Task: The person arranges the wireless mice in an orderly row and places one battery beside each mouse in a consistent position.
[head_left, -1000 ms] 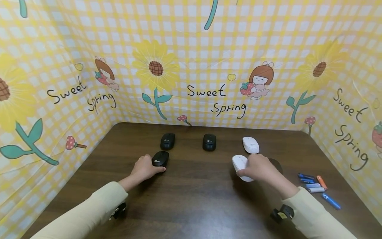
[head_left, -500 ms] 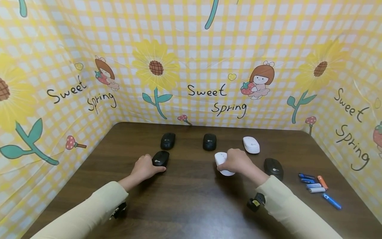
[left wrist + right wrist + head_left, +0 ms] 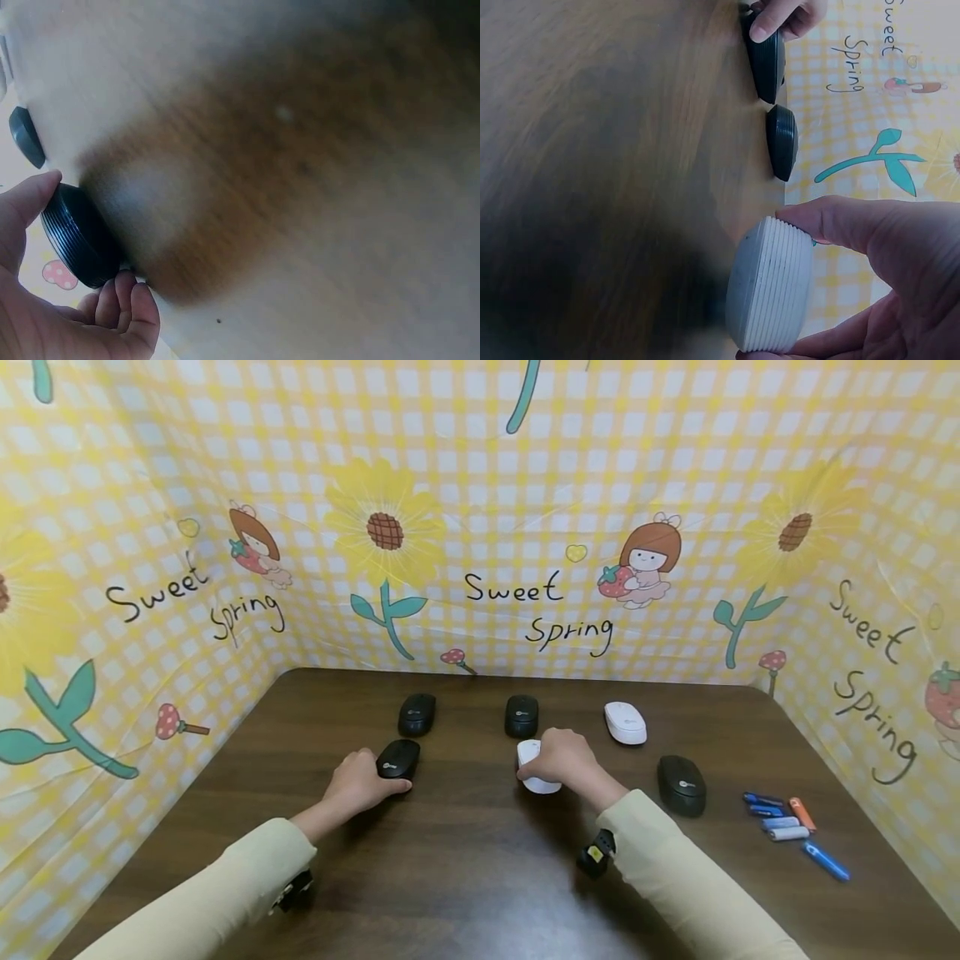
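My left hand grips a black computer mouse by its sides, thumb on one side and fingers on the other, as the left wrist view shows with the ribbed mouse. In my right hand is a white mouse, pinched across its ribbed sides; the right wrist view has this white mouse tilted between thumb and fingers. Just behind my right hand sits another black mouse. A third black mouse stands behind the one in my left hand.
A second white mouse lies at the back right of the brown table. Nearer on the right is one more black mouse. Several batteries, blue, silver and orange, lie at the right edge. Yellow checked cloth hangs around the table.
My right hand has moved left with the white mouse, from near the back-right white mouse to in front of the middle black one, uncovering the black mouse at right. The left hand stays in place.
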Demonstrator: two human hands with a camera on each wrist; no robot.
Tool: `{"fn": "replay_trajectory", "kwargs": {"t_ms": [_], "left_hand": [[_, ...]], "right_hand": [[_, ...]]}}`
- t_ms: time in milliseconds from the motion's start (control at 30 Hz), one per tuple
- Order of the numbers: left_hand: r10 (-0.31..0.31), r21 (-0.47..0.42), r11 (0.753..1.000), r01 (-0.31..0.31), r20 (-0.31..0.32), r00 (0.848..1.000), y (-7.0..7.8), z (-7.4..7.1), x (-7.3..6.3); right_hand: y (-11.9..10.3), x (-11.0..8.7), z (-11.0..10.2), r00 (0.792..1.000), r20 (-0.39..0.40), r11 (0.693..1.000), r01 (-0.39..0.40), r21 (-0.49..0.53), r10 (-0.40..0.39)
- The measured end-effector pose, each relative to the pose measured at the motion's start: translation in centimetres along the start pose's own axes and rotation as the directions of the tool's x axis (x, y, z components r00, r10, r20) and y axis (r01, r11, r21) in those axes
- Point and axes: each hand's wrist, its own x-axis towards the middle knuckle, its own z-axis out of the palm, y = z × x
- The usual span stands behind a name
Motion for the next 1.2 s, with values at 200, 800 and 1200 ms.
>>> {"fn": "replay_trajectory", "kwargs": {"t_ms": [200, 800, 1200], "left_hand": [[0.001, -0.001, 1.0, -0.001, -0.004, 1.0, 0.1, -0.2, -0.2], [0.007, -0.004, 1.0, -0.007, -0.006, 1.0, 0.0, -0.1, -0.1], [0.013, 0.008, 1.0, -0.013, -0.018, 1.0, 0.0, -0.1, -0.1]], "right_hand": [[-0.8, 0.5, 0.7, 1.0, -0.006, 1.0, 0.0, -0.03, 0.0], [-2.6, 0.4, 2.4, 0.998, -0.06, 0.998, -0.031, -0.056, 0.028], [-3.2, 0.3, 2.9, 0.995, -0.086, 0.997, -0.049, -0.063, 0.043]]}}
